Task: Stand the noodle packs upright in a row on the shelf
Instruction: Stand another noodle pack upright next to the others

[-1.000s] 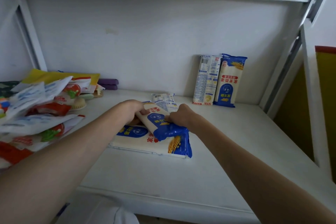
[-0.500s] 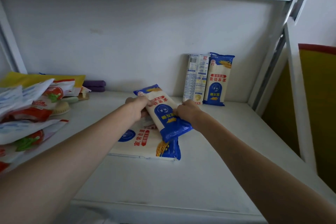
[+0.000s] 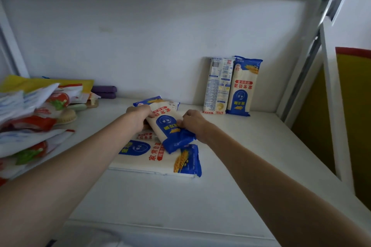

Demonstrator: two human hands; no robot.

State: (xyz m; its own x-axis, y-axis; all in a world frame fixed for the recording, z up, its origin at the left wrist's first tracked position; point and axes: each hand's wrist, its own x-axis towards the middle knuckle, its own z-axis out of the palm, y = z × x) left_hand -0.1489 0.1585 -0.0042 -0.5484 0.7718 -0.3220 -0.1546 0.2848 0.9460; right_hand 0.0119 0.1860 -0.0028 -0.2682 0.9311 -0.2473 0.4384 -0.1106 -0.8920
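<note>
Two blue-and-white noodle packs stand upright against the back wall: one shows its printed back, the other its front. Both hands grip a third noodle pack, tilted, with its far end raised. My left hand holds its left side and my right hand its right side near the blue lower end. Under it another noodle pack lies flat on the white shelf. A further pack peeks out behind the held one, mostly hidden.
A heap of red, white and yellow snack bags fills the left side of the shelf. Two purple bars lie by the back wall. A metal upright and a yellow panel bound the right side.
The held pack has been lifted off the flat pack and swung lengthwise, its far end rising. Both hands have moved slightly toward the back wall.
</note>
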